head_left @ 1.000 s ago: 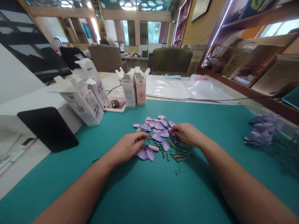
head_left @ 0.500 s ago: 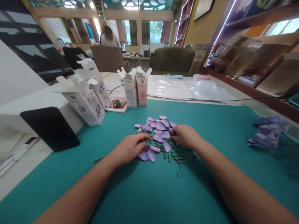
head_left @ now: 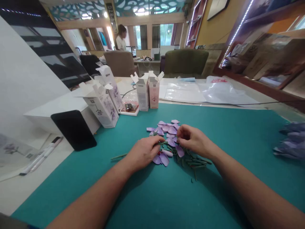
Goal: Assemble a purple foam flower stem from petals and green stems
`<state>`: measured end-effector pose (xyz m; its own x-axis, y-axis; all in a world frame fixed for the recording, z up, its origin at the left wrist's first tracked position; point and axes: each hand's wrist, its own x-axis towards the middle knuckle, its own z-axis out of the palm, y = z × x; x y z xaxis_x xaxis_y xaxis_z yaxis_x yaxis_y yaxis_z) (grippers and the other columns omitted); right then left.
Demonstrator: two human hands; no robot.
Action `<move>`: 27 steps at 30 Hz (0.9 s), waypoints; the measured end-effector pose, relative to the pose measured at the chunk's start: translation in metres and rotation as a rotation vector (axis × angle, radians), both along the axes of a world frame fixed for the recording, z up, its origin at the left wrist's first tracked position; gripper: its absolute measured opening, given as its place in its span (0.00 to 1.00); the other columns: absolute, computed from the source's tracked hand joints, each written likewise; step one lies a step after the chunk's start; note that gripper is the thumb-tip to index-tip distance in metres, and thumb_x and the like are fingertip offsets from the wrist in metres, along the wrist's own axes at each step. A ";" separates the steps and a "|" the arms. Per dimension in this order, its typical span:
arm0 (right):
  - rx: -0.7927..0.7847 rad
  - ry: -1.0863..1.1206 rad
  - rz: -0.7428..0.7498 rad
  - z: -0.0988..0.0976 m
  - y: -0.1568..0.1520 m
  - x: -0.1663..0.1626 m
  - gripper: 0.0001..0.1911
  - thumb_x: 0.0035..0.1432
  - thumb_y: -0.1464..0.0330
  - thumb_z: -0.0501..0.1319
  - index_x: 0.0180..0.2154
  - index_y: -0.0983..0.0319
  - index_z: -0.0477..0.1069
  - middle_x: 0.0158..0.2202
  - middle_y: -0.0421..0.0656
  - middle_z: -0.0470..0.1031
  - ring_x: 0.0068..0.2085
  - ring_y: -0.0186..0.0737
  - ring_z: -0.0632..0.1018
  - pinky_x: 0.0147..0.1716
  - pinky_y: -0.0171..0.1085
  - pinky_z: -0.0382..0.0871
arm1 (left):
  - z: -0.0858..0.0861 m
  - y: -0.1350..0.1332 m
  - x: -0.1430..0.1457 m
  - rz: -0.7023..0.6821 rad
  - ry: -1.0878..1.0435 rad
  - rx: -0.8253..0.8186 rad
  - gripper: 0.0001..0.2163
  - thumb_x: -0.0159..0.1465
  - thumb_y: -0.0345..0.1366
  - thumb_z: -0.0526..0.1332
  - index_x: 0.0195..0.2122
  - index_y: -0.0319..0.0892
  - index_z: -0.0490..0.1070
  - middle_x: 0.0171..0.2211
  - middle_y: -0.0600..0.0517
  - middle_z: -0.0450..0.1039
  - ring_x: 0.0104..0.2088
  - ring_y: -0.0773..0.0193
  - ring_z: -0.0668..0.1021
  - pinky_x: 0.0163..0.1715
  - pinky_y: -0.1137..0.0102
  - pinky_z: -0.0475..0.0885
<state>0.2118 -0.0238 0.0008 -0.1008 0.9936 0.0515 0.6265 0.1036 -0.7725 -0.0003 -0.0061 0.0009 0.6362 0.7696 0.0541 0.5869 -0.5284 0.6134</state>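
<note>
Lilac paper petals (head_left: pixel 164 129) lie in a loose pile on the teal cutting mat (head_left: pixel 166 197), with thin green stem pieces (head_left: pixel 196 162) scattered at its lower right. My left hand (head_left: pixel 143 152) rests at the pile's lower left, curled around a long green stem (head_left: pixel 118 156) that sticks out to the left. Two petals (head_left: pixel 160 159) and a pale pink bud (head_left: pixel 167 153) lie just beyond its fingers. My right hand (head_left: pixel 194 140) is at the pile's right, fingertips pinched together among the petals. Whatever they pinch is hidden.
Several open white flower boxes (head_left: pixel 101 105) stand along the mat's far edge. A black tablet (head_left: pixel 73 130) leans at the left, near white pens. A finished lilac bunch (head_left: pixel 292 141) lies at the right. Plastic sheets lie behind, and a person stands far back.
The whole view has swung, so the mat and pile sit further right in the picture. My right fingers have drawn closer together. The person at the back has straightened up and moved right.
</note>
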 end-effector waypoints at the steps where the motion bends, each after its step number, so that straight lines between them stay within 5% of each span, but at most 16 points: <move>1: -0.011 0.149 0.025 -0.002 -0.001 -0.004 0.07 0.47 0.67 0.59 0.32 0.60 0.69 0.23 0.36 0.68 0.24 0.32 0.67 0.24 0.33 0.60 | 0.001 -0.001 0.000 0.005 -0.015 -0.001 0.15 0.64 0.32 0.50 0.48 0.43 0.72 0.49 0.51 0.75 0.47 0.61 0.75 0.46 0.70 0.67; 4: -0.071 0.435 0.049 -0.006 -0.003 -0.015 0.10 0.45 0.63 0.64 0.32 0.61 0.70 0.25 0.37 0.71 0.26 0.33 0.71 0.27 0.34 0.64 | 0.004 -0.002 -0.001 0.019 -0.057 0.005 0.14 0.65 0.36 0.52 0.48 0.44 0.72 0.47 0.51 0.75 0.46 0.61 0.75 0.44 0.71 0.67; 10: -0.130 0.665 -0.042 -0.003 -0.008 -0.024 0.13 0.39 0.61 0.69 0.25 0.61 0.70 0.23 0.37 0.74 0.28 0.35 0.75 0.30 0.36 0.69 | 0.007 -0.003 -0.002 0.028 -0.096 0.037 0.13 0.65 0.39 0.53 0.43 0.44 0.75 0.41 0.52 0.77 0.40 0.63 0.76 0.37 0.72 0.67; 27: -0.088 0.651 -0.050 -0.004 -0.010 -0.029 0.15 0.40 0.58 0.70 0.25 0.61 0.70 0.23 0.38 0.75 0.28 0.36 0.77 0.31 0.37 0.72 | 0.007 -0.004 -0.002 0.019 -0.083 0.074 0.12 0.65 0.38 0.53 0.38 0.42 0.75 0.34 0.52 0.75 0.35 0.65 0.74 0.32 0.74 0.65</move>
<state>0.1831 -0.0335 -0.0028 -0.0305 0.9995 0.0045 0.0309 0.0055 -0.9995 -0.0021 -0.0098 0.0077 0.6122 0.7737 0.1634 0.5460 -0.5630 0.6204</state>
